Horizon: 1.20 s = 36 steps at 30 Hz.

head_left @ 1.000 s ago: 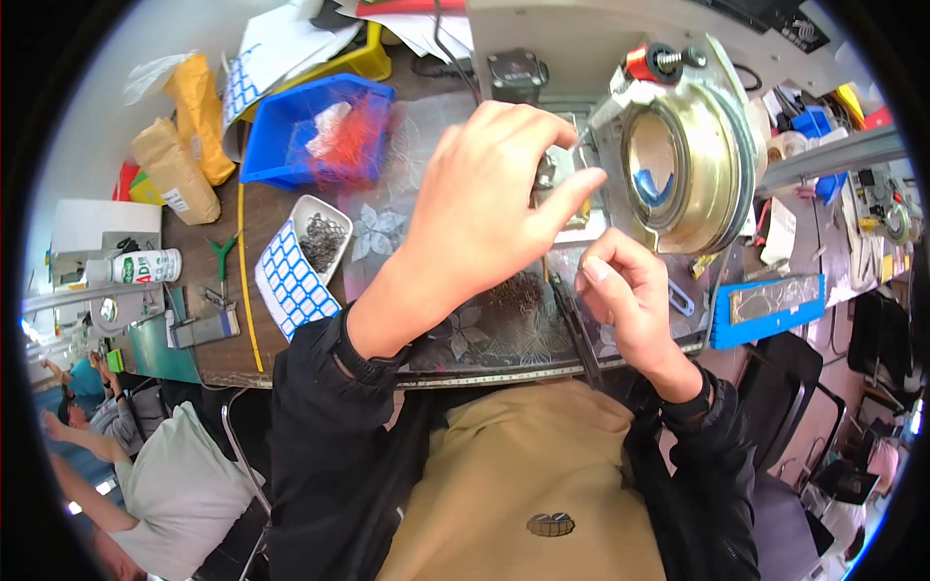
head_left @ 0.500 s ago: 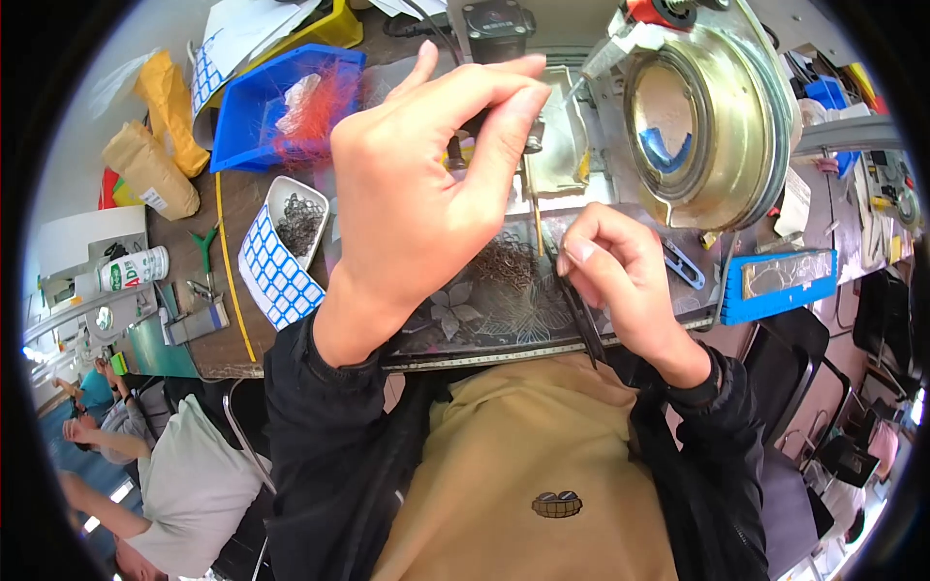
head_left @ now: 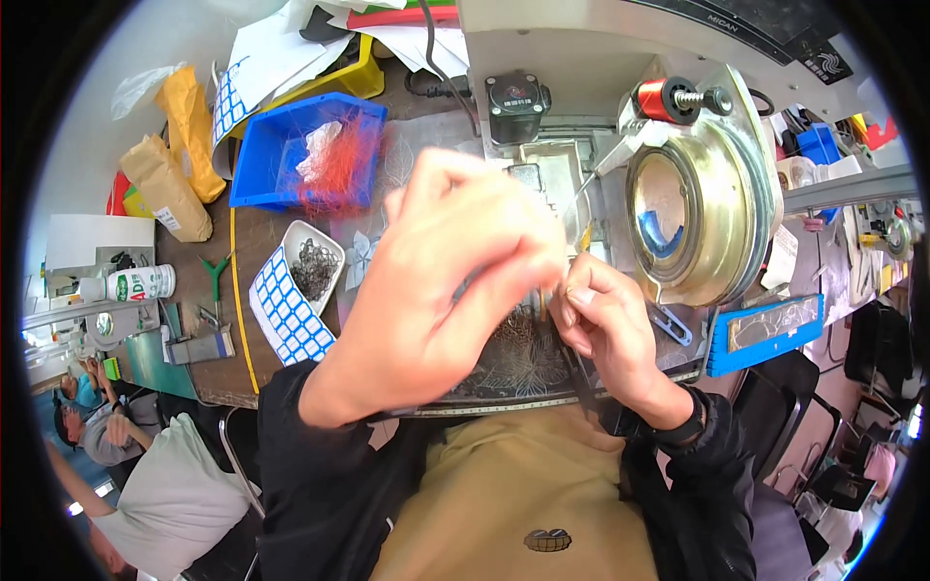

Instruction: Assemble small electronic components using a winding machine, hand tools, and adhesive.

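My left hand [head_left: 446,281] is raised over the middle of the bench, blurred by motion. Its thumb and forefinger are pinched together near my right hand; anything between them is too small to make out. My right hand [head_left: 610,329], just to the right and lower, has its fingers closed round a slim black tool that looks like tweezers [head_left: 582,382]. Its thumb and fingertips press together close to the left fingertips. Beneath and between the hands lies a pile of small dark wire pieces [head_left: 513,331], partly hidden by the left hand.
A machine with a brass-coloured ring [head_left: 712,261] and a red wire spool [head_left: 668,100] stands at right. A blue bin [head_left: 262,160] of red wire and a white dish [head_left: 334,254] of dark wire pieces sit left. A blue block [head_left: 765,334] lies right; people sit far left.
The left hand has come down toward the right hand, still pinched. My view has shifted, so more of the machine's upper part shows. The right hand stays near its place.
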Motion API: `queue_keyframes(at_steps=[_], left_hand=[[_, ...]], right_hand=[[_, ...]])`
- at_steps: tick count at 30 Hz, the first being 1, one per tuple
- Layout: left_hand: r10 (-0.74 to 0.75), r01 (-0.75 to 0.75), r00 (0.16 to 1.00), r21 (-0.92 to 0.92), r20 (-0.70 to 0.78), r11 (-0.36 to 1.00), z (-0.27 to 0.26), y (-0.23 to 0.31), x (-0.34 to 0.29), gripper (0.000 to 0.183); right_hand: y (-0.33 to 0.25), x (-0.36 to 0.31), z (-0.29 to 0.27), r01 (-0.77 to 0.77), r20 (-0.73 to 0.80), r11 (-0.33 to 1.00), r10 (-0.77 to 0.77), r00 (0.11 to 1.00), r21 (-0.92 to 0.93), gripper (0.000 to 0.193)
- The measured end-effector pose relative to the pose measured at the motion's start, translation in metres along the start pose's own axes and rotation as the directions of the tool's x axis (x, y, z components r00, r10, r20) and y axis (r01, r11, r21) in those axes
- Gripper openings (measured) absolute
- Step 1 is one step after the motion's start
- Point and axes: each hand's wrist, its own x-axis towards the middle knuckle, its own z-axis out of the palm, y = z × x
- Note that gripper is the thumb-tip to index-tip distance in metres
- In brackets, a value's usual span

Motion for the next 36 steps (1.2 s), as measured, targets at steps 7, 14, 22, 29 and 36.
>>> queue_keyframes(at_steps=[7, 14, 22, 29, 36], left_hand=[[-0.044, -0.018, 0.966, -0.237, -0.253, 0.971, 0.013, -0.036, -0.029, 0.022], [-0.265, -0.021, 0.894, -0.625, -0.361, 0.781, 0.037, -0.064, -0.031, 0.025], [-0.251, -0.07, 0.883, -0.641, -0.396, 0.764, 0.043, -0.071, -0.025, 0.026], [-0.374, -0.023, 0.846, -0.727, -0.38, 0.686, 0.053, -0.07, -0.02, 0.023], [-0.507, 0.024, 0.782, -0.797, -0.361, 0.603, 0.067, -0.067, -0.018, 0.023]], right_hand=[[-0.009, 0.025, 0.019, 0.217, -0.076, 0.955, -0.236, 0.969, -0.2, 0.016], [-0.004, 0.039, 0.019, 0.341, -0.173, 0.889, -0.405, 0.898, -0.306, 0.019], [-0.004, 0.041, 0.019, 0.345, -0.181, 0.863, -0.431, 0.884, -0.37, 0.019], [-0.006, 0.04, 0.019, 0.326, -0.166, 0.845, -0.426, 0.889, -0.423, 0.019], [-0.004, 0.04, 0.016, 0.307, -0.137, 0.792, -0.436, 0.89, -0.527, 0.021]])
